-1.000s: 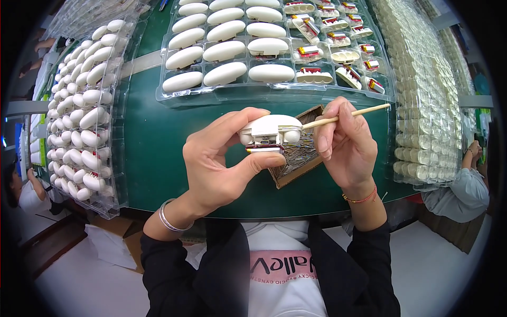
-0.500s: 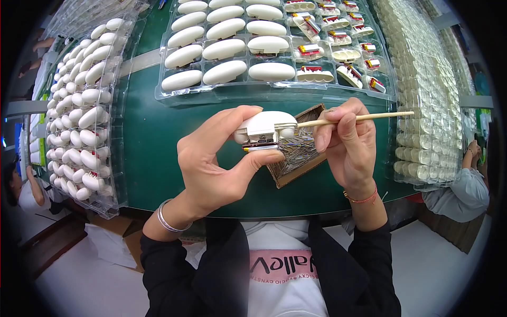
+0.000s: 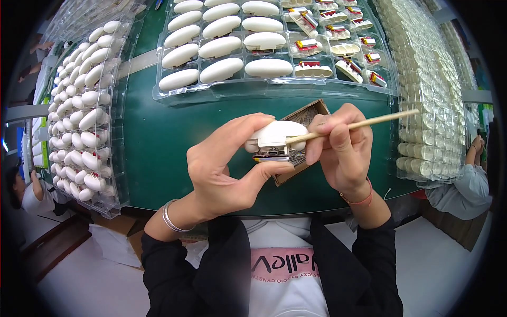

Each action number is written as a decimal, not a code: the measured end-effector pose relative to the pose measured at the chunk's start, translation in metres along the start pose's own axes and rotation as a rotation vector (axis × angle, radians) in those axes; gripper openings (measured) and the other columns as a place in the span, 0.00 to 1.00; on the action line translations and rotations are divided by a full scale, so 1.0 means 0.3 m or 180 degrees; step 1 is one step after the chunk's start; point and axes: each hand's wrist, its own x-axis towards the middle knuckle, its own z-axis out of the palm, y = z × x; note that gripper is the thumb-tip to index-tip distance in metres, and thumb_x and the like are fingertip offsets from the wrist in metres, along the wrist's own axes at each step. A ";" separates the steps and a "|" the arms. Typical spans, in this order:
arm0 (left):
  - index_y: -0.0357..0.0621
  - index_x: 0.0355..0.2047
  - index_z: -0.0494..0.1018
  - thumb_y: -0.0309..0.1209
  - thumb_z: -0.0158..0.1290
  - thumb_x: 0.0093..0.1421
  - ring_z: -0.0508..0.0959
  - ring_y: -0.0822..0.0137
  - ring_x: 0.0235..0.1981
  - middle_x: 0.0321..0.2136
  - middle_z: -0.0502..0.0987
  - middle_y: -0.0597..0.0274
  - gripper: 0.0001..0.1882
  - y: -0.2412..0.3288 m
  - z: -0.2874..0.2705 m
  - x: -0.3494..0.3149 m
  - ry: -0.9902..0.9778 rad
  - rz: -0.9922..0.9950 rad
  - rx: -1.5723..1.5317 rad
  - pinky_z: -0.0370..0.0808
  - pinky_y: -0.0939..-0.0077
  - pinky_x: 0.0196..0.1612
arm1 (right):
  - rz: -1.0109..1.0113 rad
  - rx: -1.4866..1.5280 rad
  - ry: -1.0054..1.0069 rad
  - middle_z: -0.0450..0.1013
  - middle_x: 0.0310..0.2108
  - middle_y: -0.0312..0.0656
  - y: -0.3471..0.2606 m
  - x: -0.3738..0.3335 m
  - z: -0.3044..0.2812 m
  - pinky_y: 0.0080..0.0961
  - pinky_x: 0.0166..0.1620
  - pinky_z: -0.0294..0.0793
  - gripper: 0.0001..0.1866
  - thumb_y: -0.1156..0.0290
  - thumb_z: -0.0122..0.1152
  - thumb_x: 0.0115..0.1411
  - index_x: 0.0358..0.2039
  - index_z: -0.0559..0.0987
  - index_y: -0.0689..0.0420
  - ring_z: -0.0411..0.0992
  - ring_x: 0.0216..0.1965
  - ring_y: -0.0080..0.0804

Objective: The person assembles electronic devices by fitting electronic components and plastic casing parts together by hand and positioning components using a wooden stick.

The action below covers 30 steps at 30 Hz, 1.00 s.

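Observation:
My left hand [image 3: 224, 169] is closed round a white plastic housing [image 3: 277, 132], its thumb below and fingers above. A port and a silver, red-edged battery [image 3: 272, 157] show along the housing's lower side. Between the thumb and fingers of my right hand [image 3: 346, 145] is a thin wooden stick [image 3: 377, 119]. The stick's left tip meets the housing's right part, near its seam. Behind both hands lies an open cardboard box [image 3: 301, 173] of thin metal pins, partly hidden by them.
A clear tray [image 3: 227, 91] of white housings and open halves with batteries stands at the back. Stacked trays of white housings [image 3: 90, 138] rise on the left, stacked clear trays [image 3: 430, 132] on the right. People sit at both sides of the green table [image 3: 158, 179].
Both hands and the housing have shifted slightly right and down. The stick's tip has moved left across the housing's front, and my right hand is closer to my left.

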 end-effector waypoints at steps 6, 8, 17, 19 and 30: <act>0.29 0.46 0.75 0.22 0.71 0.44 0.82 0.62 0.41 0.41 0.80 0.47 0.28 0.003 -0.002 0.007 0.0080 -0.0110 -0.0344 0.80 0.72 0.43 | 0.0133 0.0740 0.0063 0.75 0.28 0.47 -0.021 0.010 0.004 0.21 0.35 0.75 0.14 0.66 0.49 0.71 0.39 0.73 0.66 0.75 0.26 0.25; 0.29 0.46 0.75 0.22 0.71 0.44 0.82 0.62 0.41 0.41 0.80 0.47 0.28 0.003 -0.005 0.011 0.0065 -0.0080 -0.0347 0.80 0.72 0.43 | 0.0016 0.0372 0.0027 0.75 0.28 0.47 -0.030 0.011 0.003 0.21 0.34 0.74 0.14 0.66 0.48 0.72 0.40 0.73 0.66 0.75 0.27 0.26; 0.30 0.46 0.75 0.23 0.71 0.44 0.82 0.62 0.41 0.40 0.81 0.49 0.28 0.008 0.003 0.006 0.0097 -0.0056 -0.0114 0.80 0.73 0.43 | 0.0061 -0.0042 0.0065 0.77 0.31 0.49 -0.034 -0.002 0.012 0.19 0.33 0.75 0.13 0.67 0.49 0.71 0.40 0.73 0.66 0.75 0.29 0.24; 0.31 0.46 0.75 0.23 0.71 0.44 0.82 0.61 0.40 0.40 0.81 0.49 0.28 0.006 0.006 0.005 0.0112 -0.0052 -0.0053 0.80 0.72 0.42 | 0.0074 0.0015 0.0108 0.77 0.31 0.50 -0.031 -0.004 0.017 0.18 0.33 0.75 0.13 0.67 0.49 0.71 0.40 0.73 0.66 0.76 0.29 0.24; 0.31 0.45 0.75 0.21 0.71 0.42 0.83 0.57 0.39 0.38 0.81 0.47 0.28 0.001 0.022 0.003 0.0238 0.0309 0.0249 0.80 0.71 0.40 | -0.0040 -0.0176 0.0315 0.77 0.31 0.51 -0.017 -0.013 0.035 0.20 0.32 0.78 0.11 0.69 0.51 0.70 0.39 0.73 0.66 0.78 0.30 0.28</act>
